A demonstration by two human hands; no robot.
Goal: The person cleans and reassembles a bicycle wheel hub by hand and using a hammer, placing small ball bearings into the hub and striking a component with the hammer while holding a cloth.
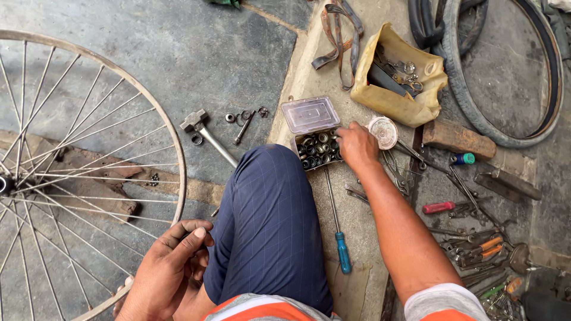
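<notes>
**A:** Parts box (317, 148), the small clear one full of nuts and bearing bits, was set on the floor just past the bent knee (267, 208), lid (310, 114) flipped back so everything could be picked through. The right hand (355, 145) was laid against its right edge, fingers reaching in over the parts. Whether anything was actually pinched couldn't be made out.

**B:** And the left hand (172, 270)?

**A:** Loosely curled, kept well apart from the box, down by the wheel rim (172, 142). Something small may have been held in it, can't tell. The wheel was laid flat at the left, probably so it stayed put.

**B:** Tools?

**A:** A blue-handled screwdriver (336, 223) was left just below the box, a hammer (205, 134) beside the loose washers (238, 117), and pliers and spanners were spread out on the right within easy reach.
</notes>
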